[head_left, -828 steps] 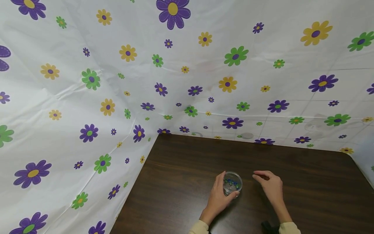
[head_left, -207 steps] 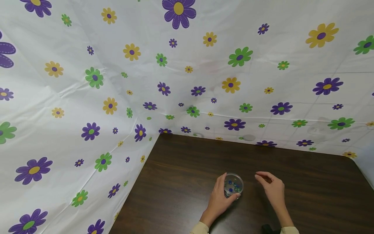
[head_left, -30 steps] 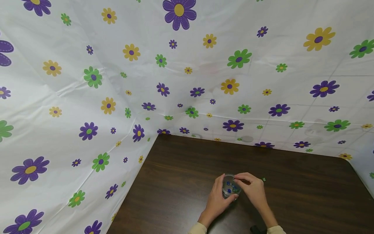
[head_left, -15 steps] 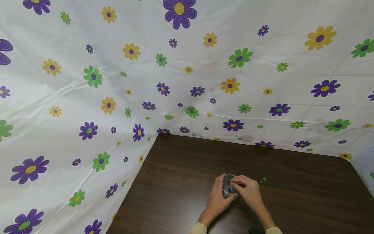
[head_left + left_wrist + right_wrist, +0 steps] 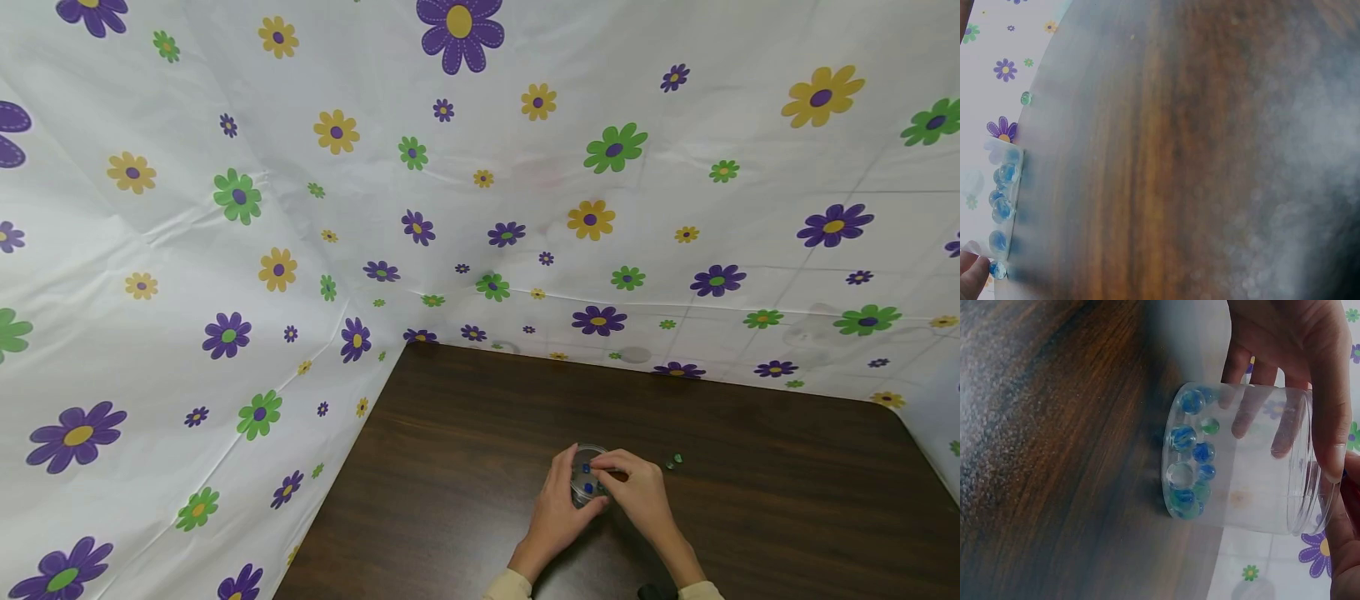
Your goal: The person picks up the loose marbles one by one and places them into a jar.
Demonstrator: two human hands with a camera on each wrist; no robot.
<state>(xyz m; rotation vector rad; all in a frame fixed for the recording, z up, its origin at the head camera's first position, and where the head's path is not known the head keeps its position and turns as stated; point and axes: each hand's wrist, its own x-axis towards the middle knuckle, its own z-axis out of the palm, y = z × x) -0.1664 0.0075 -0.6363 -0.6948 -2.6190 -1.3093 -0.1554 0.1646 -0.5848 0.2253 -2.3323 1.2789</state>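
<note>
My left hand [image 5: 557, 512] grips a clear plastic jar [image 5: 579, 502] from its left, thumb at the near side. Blue and green glass marbles [image 5: 1184, 439] lie along the jar's bottom in the right wrist view. My right hand [image 5: 641, 492] reaches over the open mouth, thumb and forefinger close together near a blue marble [image 5: 588, 488]. Whether these fingertips pinch a marble is hidden. To the right on the table are a green marble [image 5: 678, 458] and a clear greenish marble [image 5: 670, 466]. Fingers [image 5: 971, 278] show beside the jar in the left wrist view.
A dark wooden table [image 5: 465, 433] runs up to a white flowered sheet [image 5: 450, 192] hanging at the back and left. A black thing [image 5: 651, 592] shows by the right sleeve.
Over the last second my right hand shifts slightly left and nearer over the jar, uncovering a second loose marble. Earlier it hovered right of the jar, with no loose marbles visible. My left hand keeps its grip.
</note>
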